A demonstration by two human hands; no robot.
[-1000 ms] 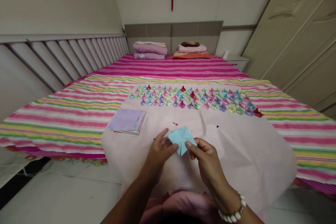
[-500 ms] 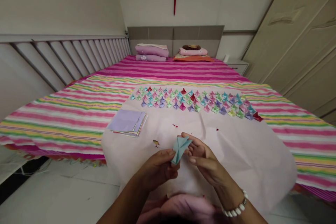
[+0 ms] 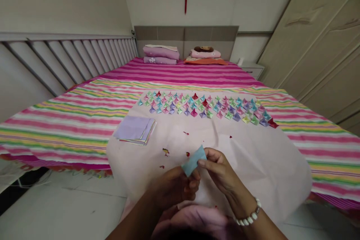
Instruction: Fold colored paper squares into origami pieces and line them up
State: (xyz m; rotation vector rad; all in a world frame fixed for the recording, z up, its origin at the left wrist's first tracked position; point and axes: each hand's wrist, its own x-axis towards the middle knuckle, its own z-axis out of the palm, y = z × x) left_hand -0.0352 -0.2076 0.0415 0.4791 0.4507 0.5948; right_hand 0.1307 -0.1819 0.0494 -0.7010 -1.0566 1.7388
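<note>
A small folded piece of light blue paper (image 3: 194, 160) is held up over the pale sheet, a flat face turned towards me. My right hand (image 3: 221, 168), with a white bead bracelet at its wrist, pinches the paper's right end between thumb and fingers. At the lower left end, my left hand (image 3: 178, 184) has its fingers curled round the paper's edge; this hand is shaded and a little blurred. Beyond both hands, several rows of small folded paper pieces (image 3: 194, 113) in many colours stand on the sheet.
A stack of square papers (image 3: 132, 128), lilac on top, lies on the left of the pale sheet (image 3: 253, 165). Small red and yellow scraps (image 3: 165, 152) are scattered near my hands. Under the sheet is a bed with a striped cover (image 3: 70, 120); folded bedding (image 3: 161, 54) sits by the headboard.
The blue paper has been turned, from a face with folded flaps to a plain flat face. My right hand, open beside it before, now pinches its right end.
</note>
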